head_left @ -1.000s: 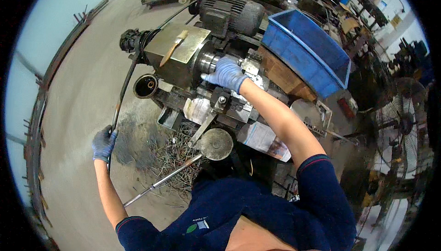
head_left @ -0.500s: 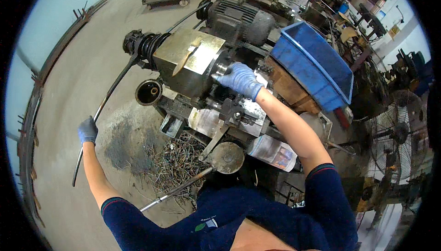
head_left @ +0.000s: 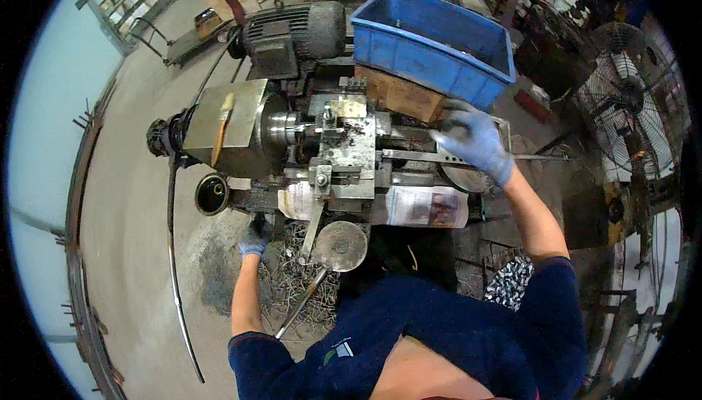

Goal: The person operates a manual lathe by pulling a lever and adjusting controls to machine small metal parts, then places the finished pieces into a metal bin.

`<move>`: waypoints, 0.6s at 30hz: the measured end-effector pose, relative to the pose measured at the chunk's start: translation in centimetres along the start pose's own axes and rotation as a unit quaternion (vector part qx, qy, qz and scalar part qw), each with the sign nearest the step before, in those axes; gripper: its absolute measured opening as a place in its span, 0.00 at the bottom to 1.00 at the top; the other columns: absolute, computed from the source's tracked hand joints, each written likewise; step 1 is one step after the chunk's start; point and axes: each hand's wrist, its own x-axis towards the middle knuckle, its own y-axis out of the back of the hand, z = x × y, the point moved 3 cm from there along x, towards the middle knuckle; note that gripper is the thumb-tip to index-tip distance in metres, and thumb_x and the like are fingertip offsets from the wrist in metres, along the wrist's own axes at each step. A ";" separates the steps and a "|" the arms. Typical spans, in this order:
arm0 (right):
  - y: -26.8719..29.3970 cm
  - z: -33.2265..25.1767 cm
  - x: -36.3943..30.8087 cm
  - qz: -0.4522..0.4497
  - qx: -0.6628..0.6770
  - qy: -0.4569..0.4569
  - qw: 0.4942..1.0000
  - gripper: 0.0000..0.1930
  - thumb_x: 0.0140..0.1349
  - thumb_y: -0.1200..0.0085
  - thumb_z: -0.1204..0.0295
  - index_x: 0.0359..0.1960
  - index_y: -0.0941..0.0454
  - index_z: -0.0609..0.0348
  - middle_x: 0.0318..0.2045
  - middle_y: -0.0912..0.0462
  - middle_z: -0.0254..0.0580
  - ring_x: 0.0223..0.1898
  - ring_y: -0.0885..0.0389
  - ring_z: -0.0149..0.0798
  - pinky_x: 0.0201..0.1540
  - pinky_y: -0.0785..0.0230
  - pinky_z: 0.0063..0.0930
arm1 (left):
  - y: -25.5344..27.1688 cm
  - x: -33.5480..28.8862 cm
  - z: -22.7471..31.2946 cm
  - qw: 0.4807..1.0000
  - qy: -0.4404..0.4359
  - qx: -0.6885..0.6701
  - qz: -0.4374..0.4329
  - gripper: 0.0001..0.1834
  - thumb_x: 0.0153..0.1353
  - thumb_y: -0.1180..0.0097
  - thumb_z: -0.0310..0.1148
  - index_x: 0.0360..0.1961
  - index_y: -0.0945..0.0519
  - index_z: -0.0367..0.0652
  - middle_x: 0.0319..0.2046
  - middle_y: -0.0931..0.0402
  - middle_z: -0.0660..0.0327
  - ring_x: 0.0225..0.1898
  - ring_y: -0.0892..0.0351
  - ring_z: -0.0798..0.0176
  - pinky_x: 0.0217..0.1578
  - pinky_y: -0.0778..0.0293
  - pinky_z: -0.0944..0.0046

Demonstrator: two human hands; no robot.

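Note:
My right hand (head_left: pixel 479 144), in a blue knitted glove, is raised over the right end of a small lathe, near the front corner of a blue plastic bin (head_left: pixel 431 53). Its fingers curve with the thumb apart, and I see nothing between them. My left hand (head_left: pixel 254 240), gloved with dark fingertips, is at the lathe's front left, above a heap of metal shavings (head_left: pixel 292 254); its fingers are too dark to read. The lathe's chuck (head_left: pixel 279 128) faces the tool slide (head_left: pixel 349 148). A brush (head_left: pixel 222 129) lies on the headstock cover (head_left: pixel 201 118). A long lever rod (head_left: pixel 174 254) hangs at the left.
Behind the headstock sits a grey motor (head_left: pixel 292 38). A round metal handwheel (head_left: pixel 341 246) sticks out in front, and an oily cup (head_left: pixel 212 194) is at the left. Printed paper (head_left: pixel 426 206) covers the front ledge. A caged fan (head_left: pixel 627 93) stands at the right, a trolley (head_left: pixel 194 43) farther back.
My left hand has let go of the long lever rod and moved right to the lathe's front. My right hand has left the chuck area for the lathe's right end. The view has shifted.

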 end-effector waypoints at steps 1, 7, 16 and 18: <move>1.5 1.1 -1.6 0.000 -0.014 -0.031 0.999 0.15 0.46 0.36 0.63 0.26 0.22 0.65 0.41 0.22 0.52 0.43 0.23 0.47 0.46 0.32 0.33 | 0.3 0.4 -0.8 0.997 -0.022 0.048 -0.049 0.19 0.54 0.50 0.45 0.47 0.26 0.53 0.41 0.23 0.52 0.42 0.25 0.43 0.40 0.27 0.51; 5.8 16.4 -10.8 -0.035 -0.145 -0.245 0.958 0.20 0.46 0.38 0.58 0.35 0.21 0.59 0.36 0.20 0.49 0.37 0.21 0.47 0.42 0.30 0.35 | 3.0 3.0 -2.4 0.964 -0.109 0.226 -0.085 0.15 0.57 0.55 0.44 0.34 0.20 0.48 0.35 0.22 0.51 0.39 0.23 0.47 0.38 0.27 0.52; 7.8 31.7 -18.3 -0.193 -0.419 -0.380 0.802 0.37 0.44 0.39 0.53 0.57 0.34 0.53 0.57 0.32 0.46 0.58 0.35 0.46 0.59 0.41 0.35 | 8.1 -4.5 -1.3 0.988 -0.061 0.007 -0.139 0.23 0.53 0.46 0.46 0.47 0.23 0.44 0.42 0.22 0.53 0.42 0.22 0.52 0.44 0.28 0.59; 6.5 33.1 -19.0 -0.183 -0.414 -0.399 0.797 0.34 0.44 0.39 0.52 0.53 0.30 0.54 0.54 0.29 0.47 0.56 0.32 0.47 0.57 0.40 0.36 | 8.0 -7.8 -1.6 0.979 -0.114 -0.106 -0.129 0.24 0.54 0.46 0.46 0.48 0.24 0.43 0.42 0.22 0.53 0.41 0.21 0.53 0.44 0.28 0.60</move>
